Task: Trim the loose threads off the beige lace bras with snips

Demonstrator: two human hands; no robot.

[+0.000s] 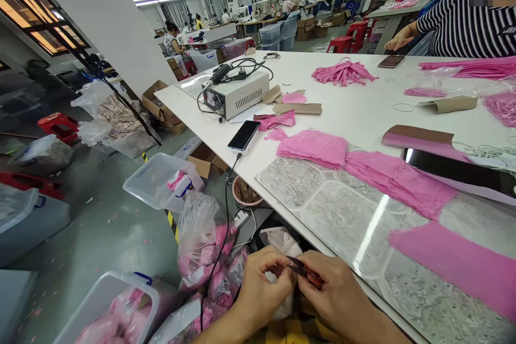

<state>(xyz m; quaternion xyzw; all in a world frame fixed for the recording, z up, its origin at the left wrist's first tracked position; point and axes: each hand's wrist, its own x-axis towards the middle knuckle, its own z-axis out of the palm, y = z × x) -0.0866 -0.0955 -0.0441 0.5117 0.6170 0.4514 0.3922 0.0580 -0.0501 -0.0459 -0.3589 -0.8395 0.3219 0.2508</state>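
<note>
My right hand is closed around small scissors with dark blades and an orange-red handle, held low in front of the table's near edge. My left hand is pinched shut just beside the blade tips. Whatever sits between its fingertips is too small or hidden to make out. Whitish fabric hangs below and behind both hands. On the table to the right lie a flat pink fabric piece, a stack of pink lace pieces and a folded pink lace pile.
A white table bears a grey control box, a phone with a cable, and a long black glossy object. Pink bags and a plastic bin stand lower left. Across the table sits a person in stripes.
</note>
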